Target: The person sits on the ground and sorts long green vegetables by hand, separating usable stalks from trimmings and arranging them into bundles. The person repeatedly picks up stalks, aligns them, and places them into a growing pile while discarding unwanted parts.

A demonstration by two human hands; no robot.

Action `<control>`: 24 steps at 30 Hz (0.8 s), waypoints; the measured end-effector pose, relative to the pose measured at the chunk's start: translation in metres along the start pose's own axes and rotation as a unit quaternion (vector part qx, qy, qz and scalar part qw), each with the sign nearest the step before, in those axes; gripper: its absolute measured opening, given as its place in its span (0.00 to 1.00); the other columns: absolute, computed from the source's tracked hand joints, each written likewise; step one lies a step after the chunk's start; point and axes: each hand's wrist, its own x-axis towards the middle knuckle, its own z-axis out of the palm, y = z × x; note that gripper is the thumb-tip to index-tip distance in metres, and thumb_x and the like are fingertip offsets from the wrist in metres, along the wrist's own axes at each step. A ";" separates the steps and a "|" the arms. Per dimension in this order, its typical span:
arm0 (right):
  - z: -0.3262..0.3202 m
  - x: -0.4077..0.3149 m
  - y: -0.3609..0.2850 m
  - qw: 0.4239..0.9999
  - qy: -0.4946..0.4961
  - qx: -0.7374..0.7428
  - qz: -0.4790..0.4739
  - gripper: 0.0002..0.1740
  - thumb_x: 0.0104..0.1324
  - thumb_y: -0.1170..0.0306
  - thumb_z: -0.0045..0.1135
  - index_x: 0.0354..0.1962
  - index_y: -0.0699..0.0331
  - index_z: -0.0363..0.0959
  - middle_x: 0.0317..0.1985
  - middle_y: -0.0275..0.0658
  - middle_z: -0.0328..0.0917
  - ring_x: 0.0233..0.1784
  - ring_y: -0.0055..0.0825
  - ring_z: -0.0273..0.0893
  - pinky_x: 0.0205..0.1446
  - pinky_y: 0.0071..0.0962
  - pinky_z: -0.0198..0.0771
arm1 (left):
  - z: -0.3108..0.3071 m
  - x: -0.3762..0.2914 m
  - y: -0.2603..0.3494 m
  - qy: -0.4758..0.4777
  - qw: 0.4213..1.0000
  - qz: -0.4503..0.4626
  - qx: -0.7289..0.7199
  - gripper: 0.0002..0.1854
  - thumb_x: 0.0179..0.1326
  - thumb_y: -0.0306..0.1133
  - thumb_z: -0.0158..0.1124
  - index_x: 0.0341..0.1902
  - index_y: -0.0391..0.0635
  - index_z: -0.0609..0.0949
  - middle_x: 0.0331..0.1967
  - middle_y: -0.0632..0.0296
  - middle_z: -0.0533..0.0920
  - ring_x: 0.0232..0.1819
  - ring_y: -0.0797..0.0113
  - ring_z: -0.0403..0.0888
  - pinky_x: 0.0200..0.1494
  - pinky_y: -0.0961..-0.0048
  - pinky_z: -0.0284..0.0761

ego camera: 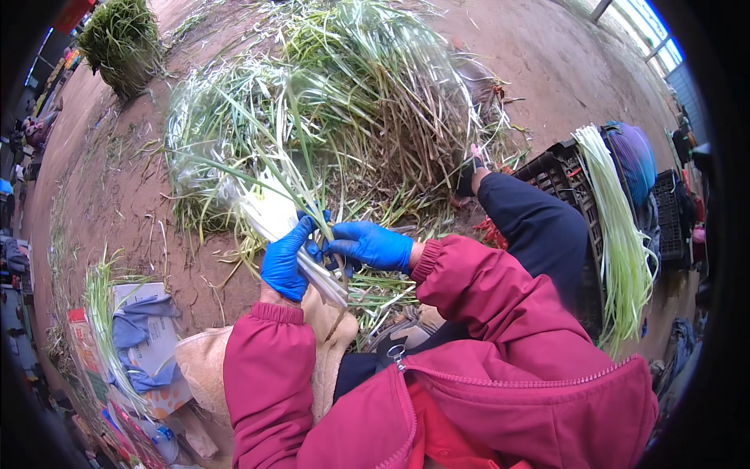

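Note:
My left hand [287, 261], in a blue glove, grips a small bundle of white-stemmed green stalks [269, 211]. Their pale lower ends stick out below the palm. Close beside it, my right hand [370, 243], also gloved in blue, pinches an unpeeled leafy stalk [302, 182] whose thin brown end hangs down between the hands. Part of the fingers overlap, so the exact grip is partly hidden. In front of both hands lies a large heap of long leafy stalks [351, 76], with brownish root ends [422, 123] towards the right.
At right, cleaned pale stalks [615, 234] lie across a black plastic crate [562, 170]. More stalks [105, 334] rest at left by a carton [155, 340] with a blue cloth [140, 322]. An upright bundle [122, 47] stands farther back. Leaf scraps [381, 293] litter the dirt floor.

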 end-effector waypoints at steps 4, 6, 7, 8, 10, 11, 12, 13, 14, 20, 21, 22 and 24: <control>0.003 -0.006 -0.016 0.999 -0.013 -0.051 -0.005 0.13 0.60 0.63 0.44 0.37 0.63 0.68 0.25 0.34 0.71 0.27 0.15 0.66 0.31 0.20 0.65 | 0.002 -0.006 0.009 -0.024 0.999 0.035 0.024 0.17 0.52 0.32 0.54 0.45 0.38 0.69 0.36 0.60 0.76 0.20 0.81 0.68 0.19 0.85 0.65; 0.003 -0.005 -0.023 0.998 -0.002 -0.056 -0.010 0.14 0.59 0.63 0.45 0.38 0.63 0.68 0.26 0.35 0.73 0.28 0.17 0.67 0.33 0.21 0.65 | 0.004 -0.007 0.014 -0.085 0.994 0.060 0.020 0.18 0.52 0.31 0.54 0.46 0.38 0.68 0.37 0.59 0.75 0.19 0.80 0.67 0.19 0.85 0.64; 0.002 -0.003 -0.027 0.996 0.006 -0.084 -0.020 0.14 0.58 0.63 0.46 0.38 0.62 0.69 0.27 0.35 0.74 0.28 0.17 0.67 0.34 0.21 0.65 | 0.004 -0.008 0.017 -0.059 0.997 0.047 -0.001 0.18 0.53 0.30 0.54 0.47 0.38 0.68 0.38 0.57 0.75 0.25 0.75 0.72 0.23 0.83 0.66; 0.001 0.000 -0.031 0.988 0.015 -0.147 -0.042 0.14 0.58 0.63 0.46 0.38 0.61 0.70 0.27 0.36 0.74 0.28 0.18 0.68 0.34 0.22 0.65 | 0.005 -0.008 0.019 -0.039 0.997 0.062 -0.001 0.18 0.53 0.29 0.54 0.47 0.38 0.68 0.37 0.57 0.75 0.26 0.75 0.72 0.23 0.83 0.67; -0.002 0.007 -0.040 0.972 -0.003 -0.234 -0.012 0.14 0.57 0.60 0.47 0.37 0.59 0.71 0.27 0.38 0.75 0.28 0.21 0.71 0.33 0.24 0.66 | 0.007 -0.007 0.022 0.000 0.997 0.075 -0.013 0.18 0.52 0.28 0.55 0.46 0.37 0.68 0.33 0.58 0.76 0.27 0.74 0.74 0.23 0.83 0.67; -0.002 0.012 -0.043 0.969 0.065 -0.233 -0.045 0.17 0.55 0.59 0.48 0.37 0.61 0.71 0.27 0.40 0.75 0.28 0.25 0.73 0.33 0.24 0.66 | 0.007 -0.007 0.022 0.000 0.995 0.095 -0.016 0.15 0.53 0.30 0.54 0.44 0.38 0.70 0.29 0.61 0.76 0.19 0.80 0.67 0.19 0.86 0.62; -0.002 0.019 -0.048 0.969 0.138 -0.182 -0.090 0.18 0.55 0.58 0.49 0.35 0.63 0.71 0.27 0.41 0.74 0.28 0.25 0.72 0.33 0.24 0.66 | 0.008 -0.006 0.022 0.015 0.995 0.098 0.000 0.13 0.53 0.30 0.54 0.42 0.38 0.71 0.28 0.61 0.75 0.19 0.80 0.67 0.19 0.86 0.62; -0.001 0.027 -0.052 0.964 0.200 -0.125 -0.123 0.18 0.54 0.57 0.50 0.34 0.64 0.71 0.27 0.42 0.74 0.28 0.26 0.72 0.33 0.24 0.66 | 0.009 -0.007 0.023 0.012 0.993 0.117 -0.004 0.12 0.53 0.30 0.54 0.41 0.39 0.72 0.27 0.62 0.75 0.19 0.80 0.67 0.19 0.86 0.61; 0.001 0.034 -0.054 0.959 0.201 -0.136 -0.145 0.18 0.53 0.58 0.50 0.32 0.66 0.72 0.26 0.43 0.74 0.28 0.27 0.72 0.34 0.24 0.66 | 0.010 -0.006 0.022 0.040 0.993 0.112 0.007 0.09 0.53 0.31 0.54 0.38 0.41 0.73 0.25 0.64 0.75 0.19 0.80 0.68 0.19 0.86 0.61; 0.020 0.059 -0.047 0.944 0.298 -0.057 -0.126 0.13 0.53 0.64 0.50 0.29 0.67 0.70 0.23 0.43 0.73 0.24 0.26 0.70 0.32 0.24 0.65 | 0.012 -0.003 0.011 0.084 0.990 0.117 -0.007 0.10 0.53 0.32 0.55 0.38 0.43 0.74 0.25 0.66 0.75 0.22 0.78 0.70 0.22 0.83 0.65; 0.026 0.060 -0.046 0.939 0.309 -0.009 -0.153 0.12 0.53 0.65 0.50 0.29 0.67 0.70 0.23 0.42 0.72 0.24 0.25 0.69 0.31 0.24 0.65 | 0.010 -0.001 0.010 0.099 0.989 0.112 -0.022 0.10 0.53 0.32 0.54 0.38 0.43 0.74 0.25 0.66 0.75 0.23 0.77 0.72 0.23 0.83 0.67; 0.030 0.058 -0.044 0.935 0.312 0.035 -0.165 0.11 0.54 0.66 0.50 0.29 0.67 0.70 0.22 0.41 0.72 0.24 0.24 0.68 0.30 0.23 0.65 | 0.008 0.002 0.008 0.110 0.988 0.101 -0.043 0.10 0.54 0.31 0.52 0.40 0.42 0.73 0.29 0.62 0.76 0.27 0.73 0.74 0.28 0.79 0.71; 0.040 0.053 -0.042 0.934 0.294 0.096 -0.179 0.10 0.56 0.67 0.49 0.30 0.67 0.67 0.22 0.36 0.69 0.23 0.19 0.65 0.28 0.21 0.64 | 0.000 0.005 0.008 0.086 0.981 0.081 -0.152 0.10 0.54 0.31 0.53 0.39 0.40 0.73 0.28 0.62 0.75 0.28 0.74 0.73 0.30 0.80 0.70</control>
